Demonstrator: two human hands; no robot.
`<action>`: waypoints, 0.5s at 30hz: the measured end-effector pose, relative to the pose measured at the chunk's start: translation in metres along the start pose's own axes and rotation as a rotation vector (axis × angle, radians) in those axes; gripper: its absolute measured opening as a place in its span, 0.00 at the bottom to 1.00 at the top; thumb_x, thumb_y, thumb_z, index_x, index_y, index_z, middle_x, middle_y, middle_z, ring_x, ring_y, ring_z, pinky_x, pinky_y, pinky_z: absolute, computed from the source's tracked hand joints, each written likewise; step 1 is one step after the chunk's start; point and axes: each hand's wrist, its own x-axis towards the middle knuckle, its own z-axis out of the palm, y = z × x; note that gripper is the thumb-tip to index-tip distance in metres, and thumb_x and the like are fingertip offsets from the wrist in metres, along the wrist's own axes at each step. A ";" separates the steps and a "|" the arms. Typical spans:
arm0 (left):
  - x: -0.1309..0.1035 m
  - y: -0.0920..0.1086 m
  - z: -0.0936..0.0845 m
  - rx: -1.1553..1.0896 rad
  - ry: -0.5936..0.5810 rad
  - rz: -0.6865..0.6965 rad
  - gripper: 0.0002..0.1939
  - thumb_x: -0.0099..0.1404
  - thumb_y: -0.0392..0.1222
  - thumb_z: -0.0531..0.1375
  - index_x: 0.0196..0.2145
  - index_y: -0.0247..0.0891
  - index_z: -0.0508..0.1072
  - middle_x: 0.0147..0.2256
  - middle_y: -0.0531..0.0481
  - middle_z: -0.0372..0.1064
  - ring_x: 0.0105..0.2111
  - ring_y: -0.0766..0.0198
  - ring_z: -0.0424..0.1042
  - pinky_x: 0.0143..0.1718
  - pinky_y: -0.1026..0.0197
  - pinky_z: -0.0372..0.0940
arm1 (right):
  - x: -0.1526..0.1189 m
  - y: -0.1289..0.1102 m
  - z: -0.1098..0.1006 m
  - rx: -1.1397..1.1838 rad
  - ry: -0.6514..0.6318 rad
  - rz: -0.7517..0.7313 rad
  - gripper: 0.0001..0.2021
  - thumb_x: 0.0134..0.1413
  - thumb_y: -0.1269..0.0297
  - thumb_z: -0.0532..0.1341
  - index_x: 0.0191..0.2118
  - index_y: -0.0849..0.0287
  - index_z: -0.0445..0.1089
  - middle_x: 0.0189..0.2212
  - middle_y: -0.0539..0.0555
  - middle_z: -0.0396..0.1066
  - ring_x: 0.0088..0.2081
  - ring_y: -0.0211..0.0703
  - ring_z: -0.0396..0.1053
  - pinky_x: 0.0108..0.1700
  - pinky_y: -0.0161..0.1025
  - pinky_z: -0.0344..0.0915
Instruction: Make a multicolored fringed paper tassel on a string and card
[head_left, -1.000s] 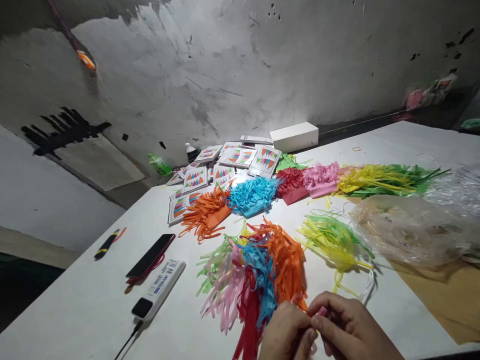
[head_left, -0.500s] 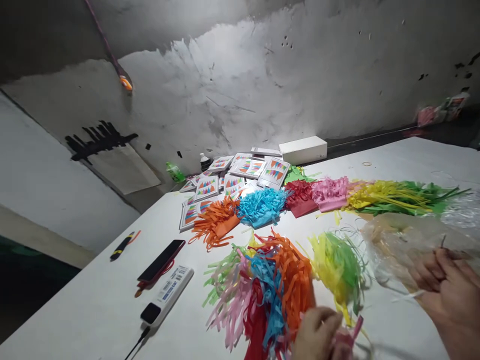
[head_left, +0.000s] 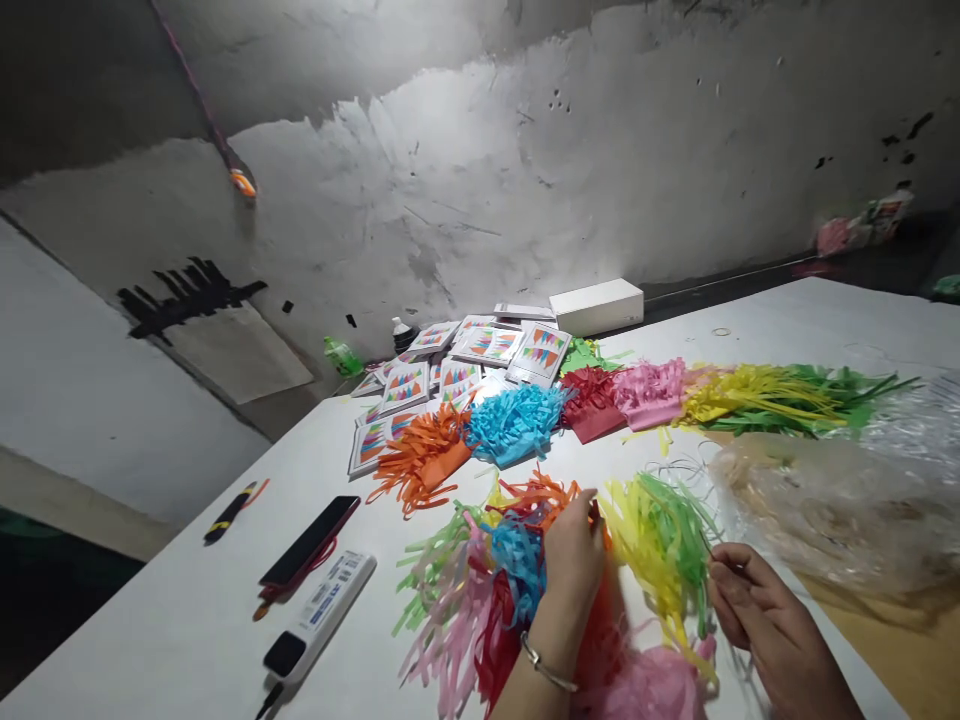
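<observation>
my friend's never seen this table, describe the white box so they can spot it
On the white table, look toward the grey wall. The plain box sits right of the printed packets, unprinted and larger than any.

On table [head_left: 180, 640]: power strip [head_left: 330, 600] lower left, phone [head_left: 311, 540] left of it; tassels [head_left: 517, 560] lower centre, packets [head_left: 487, 345] behind; box [head_left: 598, 307] right of packets.

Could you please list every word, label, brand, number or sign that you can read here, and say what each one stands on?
No text can be read.
White power strip: printed label, too small.
White bottle at far right: label, too blurred.
Packets: coloured pictures; no wording can be made out.
</observation>
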 end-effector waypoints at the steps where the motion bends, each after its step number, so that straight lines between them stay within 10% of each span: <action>1: -0.004 0.002 -0.007 -0.069 0.049 0.031 0.21 0.61 0.30 0.59 0.52 0.40 0.73 0.39 0.45 0.80 0.36 0.57 0.78 0.41 0.56 0.70 | 0.001 -0.001 -0.003 -0.009 -0.010 0.003 0.17 0.47 0.45 0.68 0.36 0.50 0.70 0.18 0.42 0.61 0.19 0.36 0.57 0.21 0.32 0.57; 7: -0.035 0.033 -0.075 -0.439 0.373 0.335 0.05 0.68 0.40 0.60 0.39 0.44 0.77 0.38 0.49 0.75 0.42 0.59 0.72 0.47 0.56 0.68 | 0.005 -0.003 -0.015 -0.131 -0.018 -0.056 0.15 0.50 0.45 0.66 0.36 0.50 0.70 0.18 0.44 0.65 0.21 0.39 0.62 0.24 0.33 0.62; 10: -0.057 0.045 -0.090 -0.617 0.299 0.510 0.07 0.67 0.38 0.61 0.39 0.47 0.79 0.36 0.51 0.75 0.41 0.60 0.72 0.47 0.58 0.67 | -0.005 -0.007 -0.014 -0.265 -0.097 -0.177 0.14 0.54 0.46 0.62 0.37 0.49 0.71 0.13 0.41 0.60 0.16 0.39 0.59 0.18 0.34 0.59; 15: -0.090 0.043 -0.068 -1.009 0.035 -0.007 0.09 0.63 0.50 0.66 0.36 0.44 0.80 0.26 0.54 0.71 0.25 0.66 0.70 0.27 0.65 0.66 | -0.040 -0.019 0.014 -0.493 -0.235 -0.533 0.12 0.62 0.48 0.55 0.35 0.44 0.73 0.20 0.44 0.73 0.19 0.42 0.69 0.23 0.35 0.64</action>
